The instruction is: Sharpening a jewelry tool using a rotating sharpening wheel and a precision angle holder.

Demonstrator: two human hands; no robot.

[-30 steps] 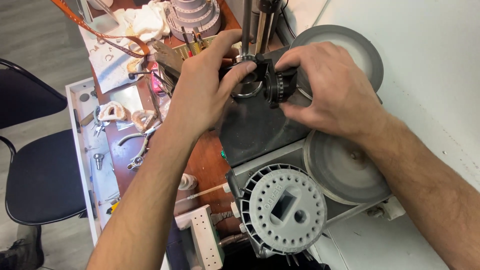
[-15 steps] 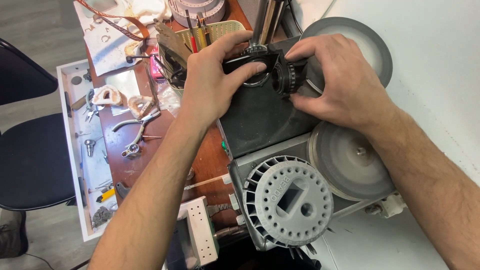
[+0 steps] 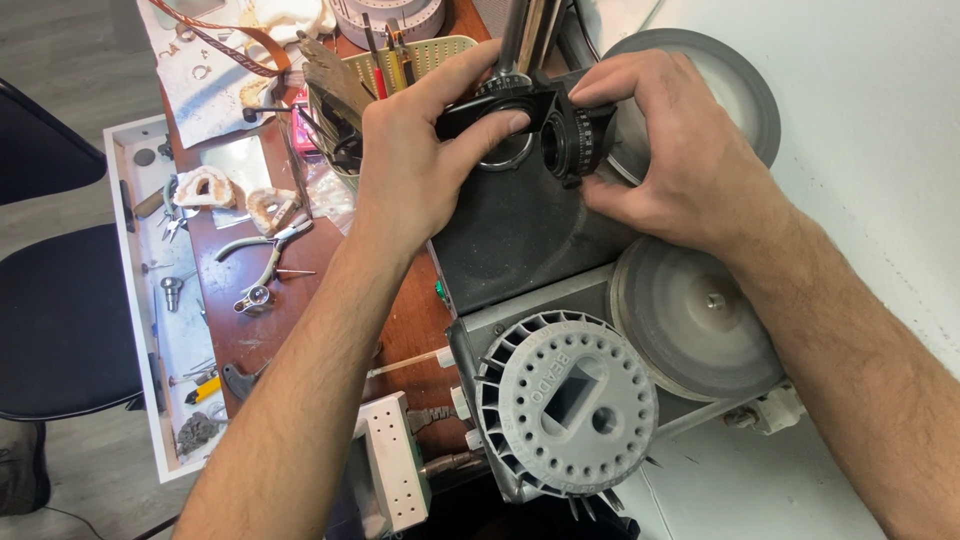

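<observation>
Fingers of the left hand [image 3: 420,170] pinch a black lever arm [image 3: 495,112] above the dark machine housing [image 3: 520,240], while the right hand [image 3: 680,150] closes its grip around the black knurled knob [image 3: 572,145] joined to that arm. Pliers [image 3: 262,262] lie on the brown counter [image 3: 250,330], well apart to the left.

Partly hidden beneath left hand [image 3: 420,170] and right hand [image 3: 680,160]: black knurled part [image 3: 570,140]; upright rods [image 3: 525,35] cut off above.
</observation>
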